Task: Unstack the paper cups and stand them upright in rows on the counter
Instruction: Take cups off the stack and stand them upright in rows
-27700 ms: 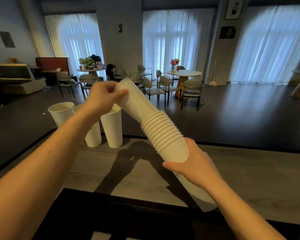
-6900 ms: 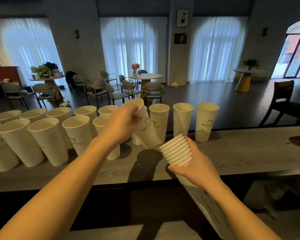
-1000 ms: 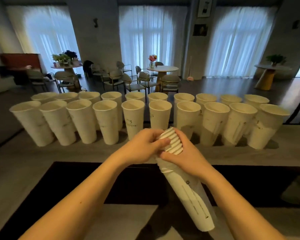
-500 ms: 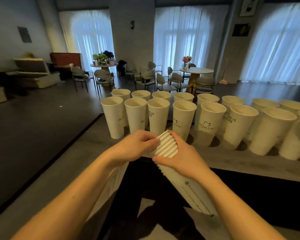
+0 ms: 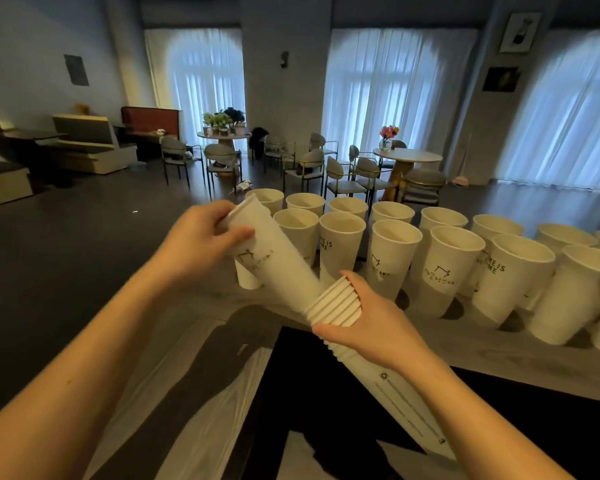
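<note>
My right hand [image 5: 371, 323] grips a stack of nested white paper cups [image 5: 336, 303] just below its ridged rims; the stack slants down to the lower right. My left hand [image 5: 201, 247] holds the base end of a single white cup [image 5: 274, 268] that is drawn most of the way out of the stack, tilted up to the left. Behind both hands, several white cups [image 5: 444, 268] stand upright in two rows on the grey counter [image 5: 430, 344], openings up, some with printed logos.
A black recessed area [image 5: 326, 403] lies below my hands, with a clear plastic sleeve [image 5: 201, 400] draped at its left. The counter's left end [image 5: 174, 341] sits beside the nearest cups. Beyond it are café tables and chairs [image 5: 347, 171] on a dark floor.
My left hand has pulled the top cup up and to the left, nearly out of the stack. My right hand holds the stack in place. The view has shifted slightly.
</note>
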The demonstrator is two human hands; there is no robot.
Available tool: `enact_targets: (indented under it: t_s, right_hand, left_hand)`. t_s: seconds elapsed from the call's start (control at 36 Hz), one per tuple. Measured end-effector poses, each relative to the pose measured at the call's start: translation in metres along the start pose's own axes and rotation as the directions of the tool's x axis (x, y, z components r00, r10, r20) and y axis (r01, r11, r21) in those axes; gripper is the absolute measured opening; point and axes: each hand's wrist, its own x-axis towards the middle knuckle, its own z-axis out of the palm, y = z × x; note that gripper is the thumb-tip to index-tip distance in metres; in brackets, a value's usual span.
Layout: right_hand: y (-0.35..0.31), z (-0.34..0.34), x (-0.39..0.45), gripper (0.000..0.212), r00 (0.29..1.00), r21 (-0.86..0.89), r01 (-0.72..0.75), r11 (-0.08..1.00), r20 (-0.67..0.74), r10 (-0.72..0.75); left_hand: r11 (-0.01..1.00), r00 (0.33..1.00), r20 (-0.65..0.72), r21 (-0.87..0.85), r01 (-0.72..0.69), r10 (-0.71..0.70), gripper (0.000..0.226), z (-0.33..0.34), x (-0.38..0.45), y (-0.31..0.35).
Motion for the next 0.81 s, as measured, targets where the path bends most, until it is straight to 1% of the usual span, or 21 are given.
enact_targets:
  t_s: [0.06,0.11,0.19,0.25,0.36,0.44,0.5,0.56,0.61,0.64,0.67,0.72,0.75,0.78,0.81]
  right_hand:
    - [0.004,0.000,0.003,0.103,0.999,0.004,-0.032,0.999,-0.014,0.032]
    - [0.007,0.000,0.007,0.108,0.999,0.017,-0.043,0.999,-0.012,0.043]
    - [0.008,-0.001,0.008,0.109,0.999,0.021,-0.034,0.999,0.003,0.034]
    - [0.006,0.000,0.009,0.108,1.000,0.024,-0.019,1.000,-0.004,0.019]
    - [0.007,-0.003,0.011,0.106,1.000,0.060,-0.006,0.998,-0.012,0.007]
    - [0.008,-0.003,0.011,0.106,1.000,0.082,0.013,0.997,-0.003,-0.013]
    - [0.008,-0.004,0.011,0.104,1.000,0.094,0.030,0.995,-0.004,-0.029]
    - [0.007,-0.004,0.011,0.103,0.999,0.099,0.036,0.994,-0.003,-0.036]
    - [0.008,-0.005,0.011,0.104,0.999,0.094,0.039,0.995,-0.002,-0.039]
    - [0.008,-0.006,0.011,0.104,0.999,0.094,0.039,0.995,-0.003,-0.039]
    - [0.008,-0.006,0.010,0.105,0.999,0.094,0.040,0.995,-0.006,-0.040]
    - [0.007,-0.006,0.010,0.106,0.999,0.088,0.041,0.995,-0.012,-0.040]
    - [0.007,-0.007,0.009,0.106,0.999,0.087,0.040,0.995,-0.014,-0.039]
    - [0.007,-0.006,0.008,0.107,0.999,0.089,0.039,0.995,-0.016,-0.038]
    - [0.007,-0.006,0.008,0.107,0.999,0.091,0.041,0.995,-0.021,-0.040]
  left_hand:
    - [0.976,0.997,0.038,0.203,-0.075,0.069,0.008,-0.004,0.007,-0.009]
    - [0.927,0.991,0.093,0.353,-0.126,0.099,0.011,-0.001,0.011,-0.019]
    - [0.855,0.978,0.181,0.486,-0.182,0.105,0.016,0.010,0.014,-0.035]
    - [0.809,0.966,0.230,0.543,-0.225,0.115,0.019,0.015,0.013,-0.042]
    - [0.794,0.968,0.213,0.560,-0.235,0.136,0.030,0.018,0.010,-0.047]
    - [0.784,0.974,0.208,0.589,-0.197,0.088,0.037,0.021,0.011,-0.046]
    - [0.774,0.980,0.190,0.611,-0.170,0.065,0.038,0.023,0.012,-0.042]
    - [0.773,0.972,0.218,0.602,-0.201,0.083,0.034,0.021,0.012,-0.043]
    - [0.823,0.968,0.240,0.534,-0.193,0.071,0.028,0.017,0.011,-0.044]
    - [0.811,0.967,0.235,0.544,-0.217,0.101,0.028,0.016,0.013,-0.045]
    - [0.779,0.964,0.249,0.586,-0.224,0.090,0.032,0.015,0.016,-0.046]
    - [0.782,0.983,0.180,0.608,-0.136,0.030,0.051,0.013,0.018,-0.045]
    - [0.787,0.991,0.127,0.605,-0.117,0.050,0.060,0.013,0.016,-0.041]
    - [0.801,0.991,0.073,0.584,-0.130,0.108,0.063,0.016,0.015,-0.035]
    - [0.800,0.984,0.035,0.577,-0.163,0.175,0.062,0.019,0.012,-0.026]
